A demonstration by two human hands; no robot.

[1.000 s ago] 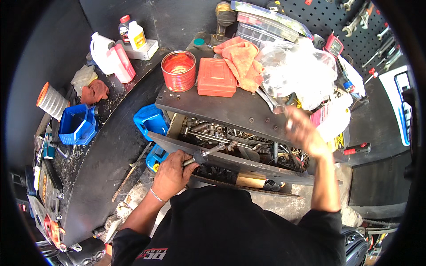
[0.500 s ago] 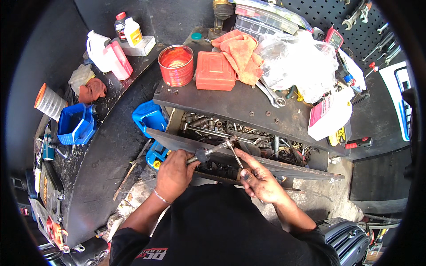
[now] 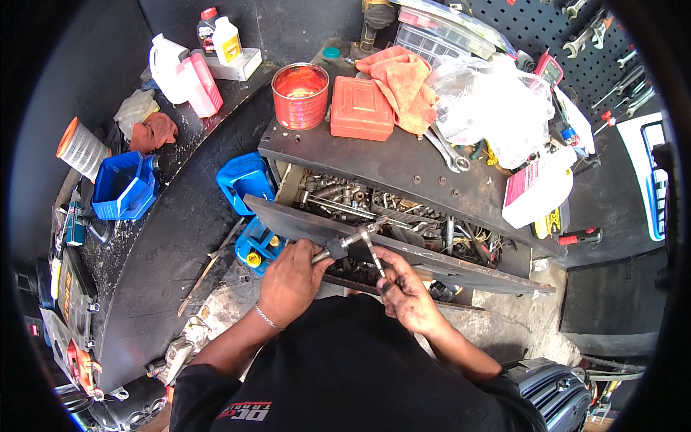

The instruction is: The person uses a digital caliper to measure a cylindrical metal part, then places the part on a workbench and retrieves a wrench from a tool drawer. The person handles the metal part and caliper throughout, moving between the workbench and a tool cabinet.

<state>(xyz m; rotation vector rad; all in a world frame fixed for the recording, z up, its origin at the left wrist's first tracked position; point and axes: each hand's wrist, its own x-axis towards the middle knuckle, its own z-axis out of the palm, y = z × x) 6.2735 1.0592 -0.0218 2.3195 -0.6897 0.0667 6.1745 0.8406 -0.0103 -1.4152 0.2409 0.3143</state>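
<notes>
Closed around a metal shaft with a dark collar (image 3: 336, 249), my left hand (image 3: 290, 279) is above the front of an open drawer (image 3: 309, 225). My right hand (image 3: 410, 297) grips a slim ratchet wrench (image 3: 376, 258) by its handle. The wrench's head meets the far end of the shaft, so the two form an angle; whether they are locked together I cannot tell. Sockets, extension bars (image 3: 342, 207) and other loose metal tools fill the drawer just beyond my hands.
On the bench top stand a red tin (image 3: 300, 108), a red case (image 3: 362, 109), an orange cloth (image 3: 403, 90), combination wrenches (image 3: 450, 153), a plastic bag (image 3: 493, 108) and a white jug (image 3: 536, 191). Blue containers (image 3: 245, 180) are left of the drawer. A curved side bench (image 3: 173, 237) holds bottles.
My right hand has shifted slightly left and its fingers have drawn in closer around the wrench handle. The whole view has shifted a little. Both tools stay in my hands.
</notes>
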